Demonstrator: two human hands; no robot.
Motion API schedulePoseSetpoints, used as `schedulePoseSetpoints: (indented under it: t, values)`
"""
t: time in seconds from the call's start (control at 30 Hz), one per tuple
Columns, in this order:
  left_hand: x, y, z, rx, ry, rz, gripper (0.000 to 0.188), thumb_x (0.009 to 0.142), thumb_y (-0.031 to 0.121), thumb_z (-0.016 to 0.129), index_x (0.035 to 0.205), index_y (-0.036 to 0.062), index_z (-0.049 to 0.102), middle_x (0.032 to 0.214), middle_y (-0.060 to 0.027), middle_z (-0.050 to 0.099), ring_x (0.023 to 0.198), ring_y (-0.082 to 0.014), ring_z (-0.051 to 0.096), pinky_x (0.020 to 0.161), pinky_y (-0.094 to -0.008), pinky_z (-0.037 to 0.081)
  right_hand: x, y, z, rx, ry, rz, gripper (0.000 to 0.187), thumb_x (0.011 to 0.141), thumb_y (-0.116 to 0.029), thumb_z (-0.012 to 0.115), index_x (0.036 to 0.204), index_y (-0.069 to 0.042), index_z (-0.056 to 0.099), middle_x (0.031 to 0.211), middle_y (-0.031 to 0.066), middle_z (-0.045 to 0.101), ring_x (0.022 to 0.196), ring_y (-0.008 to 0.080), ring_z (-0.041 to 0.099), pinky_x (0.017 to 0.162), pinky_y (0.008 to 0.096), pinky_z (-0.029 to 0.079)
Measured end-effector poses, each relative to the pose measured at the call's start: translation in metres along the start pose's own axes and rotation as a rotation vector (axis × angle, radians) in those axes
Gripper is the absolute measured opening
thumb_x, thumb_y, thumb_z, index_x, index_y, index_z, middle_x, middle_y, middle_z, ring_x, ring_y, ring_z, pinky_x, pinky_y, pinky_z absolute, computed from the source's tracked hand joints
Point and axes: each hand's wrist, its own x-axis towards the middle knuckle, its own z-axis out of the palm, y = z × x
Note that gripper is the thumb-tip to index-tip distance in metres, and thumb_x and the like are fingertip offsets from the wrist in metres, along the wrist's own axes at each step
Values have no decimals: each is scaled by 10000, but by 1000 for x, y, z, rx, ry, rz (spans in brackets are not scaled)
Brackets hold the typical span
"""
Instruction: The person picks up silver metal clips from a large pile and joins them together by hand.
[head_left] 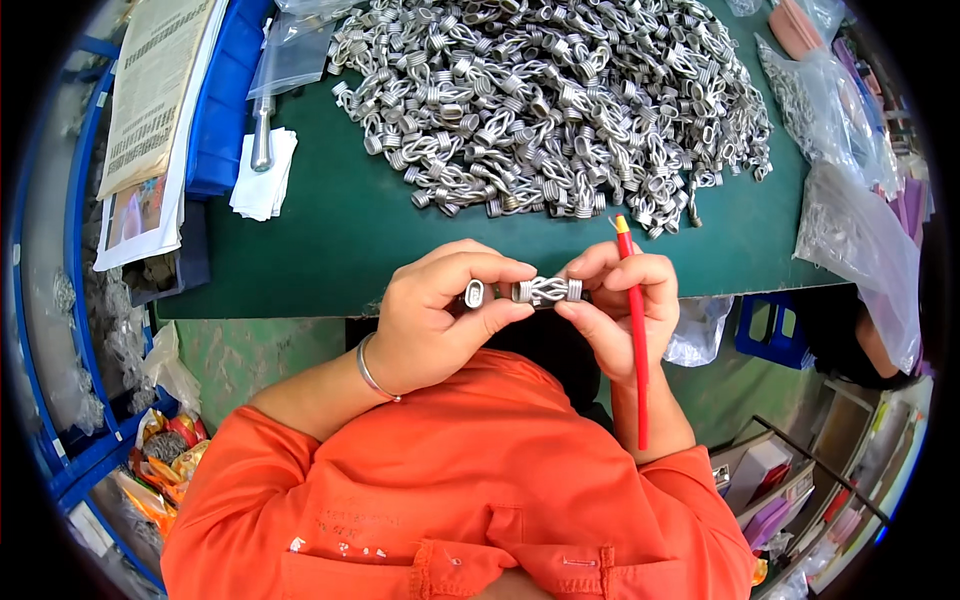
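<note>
My left hand (pixel 440 310) and my right hand (pixel 625 310) meet in front of my chest, near the table's front edge. Between their fingertips they pinch a silvery twisted metal link (pixel 549 290) with coiled ends, held level. A second metal link (pixel 474 293) rests in the curl of my left hand, its oval end showing and the rest hidden by fingers. A slim red marking pencil (pixel 637 330), yellow at its upper tip, is tucked among the fingers of my right hand and runs down along the forearm.
A large heap of similar metal links (pixel 560 100) covers the back of the green table (pixel 300 255). At left are a blue bin (pixel 222 100), printed papers (pixel 150 100), folded white paper (pixel 264 175) and a metal-handled tool (pixel 262 135). Clear plastic bags (pixel 860 230) hang over the right side.
</note>
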Motion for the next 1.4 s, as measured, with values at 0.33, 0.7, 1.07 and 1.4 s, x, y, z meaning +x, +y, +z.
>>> schedulePoseSetpoints:
  t: [0.33, 0.7, 1.07, 1.4]
  values:
    - [-2, 3, 1, -467, -102, -608, 201, 807, -16, 608, 1007, -35, 596, 848, -70, 601, 632, -86, 563, 547, -193, 467, 7, -13, 10, -146, -69, -195, 367, 688, 128, 652, 903, -59, 421, 878, 182, 573, 725, 171, 578, 649, 277, 493]
    - [-1, -3, -14, -1058, 11, -740, 139, 866, 95, 539, 983, 48, 483, 766, -29, 455, 588, -63, 387, 429, -176, 306, 59, 4, 26, -1029, -82, -480, 251, 622, -10, 699, 782, -84, 520, 726, 45, 558, 721, 245, 526, 675, 344, 369]
    - [0, -2, -13, -626, 63, -600, 288, 821, 25, 596, 1087, -15, 496, 862, -83, 585, 586, -80, 506, 426, -187, 402, 41, 1, 16, -601, -158, -402, 198, 682, 90, 666, 767, -18, 523, 840, 169, 623, 676, 236, 602, 591, 288, 497]
    - [-6, -7, -7, -134, 45, -261, 209, 756, 25, 670, 950, 20, 592, 870, -30, 622, 744, -64, 573, 668, -201, 462, 14, -7, 12, 71, 2, 264, 176, 818, 99, 530, 916, -22, 447, 940, 178, 585, 712, 166, 616, 622, 248, 511]
